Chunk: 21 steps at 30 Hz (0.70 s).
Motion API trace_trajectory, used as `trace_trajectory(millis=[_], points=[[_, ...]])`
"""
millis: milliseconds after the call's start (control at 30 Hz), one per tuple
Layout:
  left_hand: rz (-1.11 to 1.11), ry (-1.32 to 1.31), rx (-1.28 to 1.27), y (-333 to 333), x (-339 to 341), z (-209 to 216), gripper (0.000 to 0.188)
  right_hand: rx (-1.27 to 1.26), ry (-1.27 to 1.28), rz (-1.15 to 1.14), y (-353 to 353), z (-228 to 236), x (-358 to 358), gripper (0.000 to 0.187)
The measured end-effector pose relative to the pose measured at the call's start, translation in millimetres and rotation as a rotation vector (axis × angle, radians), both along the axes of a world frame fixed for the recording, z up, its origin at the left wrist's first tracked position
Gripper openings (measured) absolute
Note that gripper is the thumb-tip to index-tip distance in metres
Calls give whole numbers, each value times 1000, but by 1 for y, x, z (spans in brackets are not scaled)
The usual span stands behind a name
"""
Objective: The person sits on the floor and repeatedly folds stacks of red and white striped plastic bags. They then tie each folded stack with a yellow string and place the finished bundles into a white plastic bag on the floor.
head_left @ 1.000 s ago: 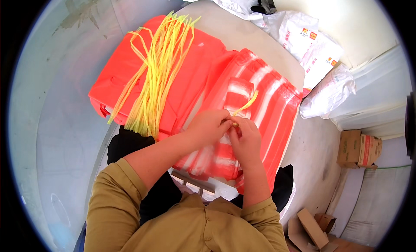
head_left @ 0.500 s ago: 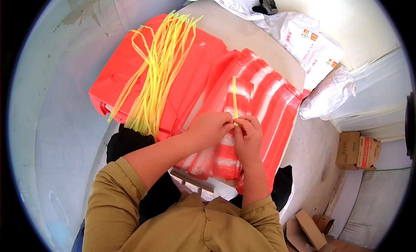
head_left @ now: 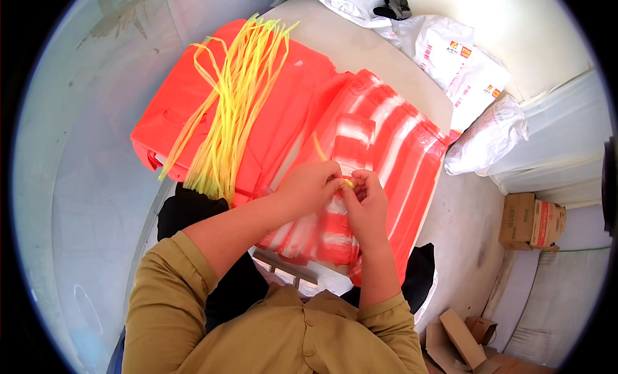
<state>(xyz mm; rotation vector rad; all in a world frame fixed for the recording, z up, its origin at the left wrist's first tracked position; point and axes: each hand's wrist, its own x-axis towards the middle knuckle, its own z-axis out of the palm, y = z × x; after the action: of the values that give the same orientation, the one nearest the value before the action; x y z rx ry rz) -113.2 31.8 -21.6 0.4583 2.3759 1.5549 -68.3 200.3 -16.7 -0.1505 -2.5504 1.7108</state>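
My left hand [head_left: 309, 188] and right hand [head_left: 368, 203] meet over a stack of red-and-white striped bags [head_left: 376, 174] on the table [head_left: 360, 46], fingertips pinched shut on a thin yellow strip [head_left: 347, 182]. The strip sits between both thumbs at the middle of the stack, one loose end [head_left: 318, 145] curling up and away to the left.

To do this well, I judge the pinch should stay tight and low against the plastic, with both hands close so the slippery strip cannot spring free.

A loose bundle of the same yellow strips [head_left: 235, 103] lies across a plain red stack of bags [head_left: 193, 110] just to the left, well within reach.

Beyond the table, white sacks [head_left: 450, 58] lie bulging and closed, so their contents cannot be told. A brown cardboard box [head_left: 531, 221] stands on the floor to the right, and an opened carton [head_left: 460, 335] lies near my right elbow; what either holds is hidden.
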Motion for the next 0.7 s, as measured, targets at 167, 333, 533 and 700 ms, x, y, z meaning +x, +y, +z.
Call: trace_trajectory(millis=[167, 333, 533, 700], points=[[-9, 31, -29, -2, 0, 3, 15, 74, 134, -44, 4, -5, 2, 28], [25, 395, -316, -5, -12, -16, 14, 97, 2, -58, 12, 8, 11, 28], [91, 483, -339, -7, -15, -18, 13, 166, 35, -24, 18, -2, 23, 27], [147, 282, -53, -11, 3, 11, 16, 201, 63, -132, 41, -6, 28, 38]])
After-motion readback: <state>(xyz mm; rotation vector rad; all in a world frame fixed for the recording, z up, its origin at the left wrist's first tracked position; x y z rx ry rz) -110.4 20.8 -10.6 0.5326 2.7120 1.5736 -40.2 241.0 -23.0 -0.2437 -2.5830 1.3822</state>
